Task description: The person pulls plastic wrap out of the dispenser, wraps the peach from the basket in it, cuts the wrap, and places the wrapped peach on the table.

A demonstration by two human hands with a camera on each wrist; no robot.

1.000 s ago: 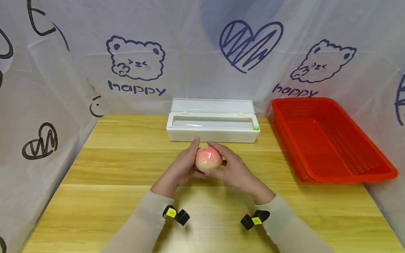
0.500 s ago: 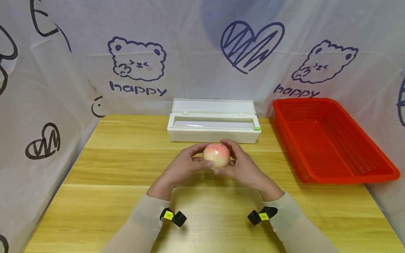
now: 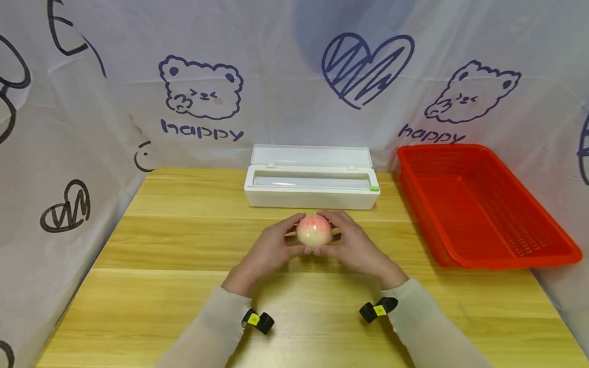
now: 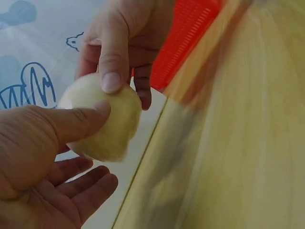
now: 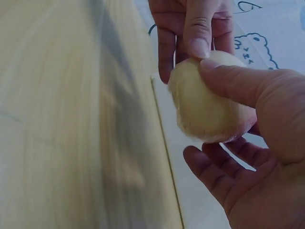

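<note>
A pink and cream peach (image 3: 314,231) is held between both hands above the table, in front of a white box. Its surface is shiny, and in the wrist views its edge looks ragged, as if thin clear film lies on it. My left hand (image 3: 269,250) grips it from the left, thumb on the near side and fingers behind. From the right, my right hand (image 3: 361,250) pinches it the same way. The two thumb tips nearly meet on the cream side of the peach (image 4: 121,129) in the left wrist view.
The long white cling film dispenser (image 3: 313,198) stands behind the hands, lid raised, a roll inside and a green slider at its right end. A red plastic basket (image 3: 506,261) sits at the right. Printed white cloth (image 3: 280,102) hangs behind the wooden table (image 3: 161,240).
The peach has moved slightly right and been turned in the fingers. My left hand has changed from cupping its side to gripping it with the thumb in front.
</note>
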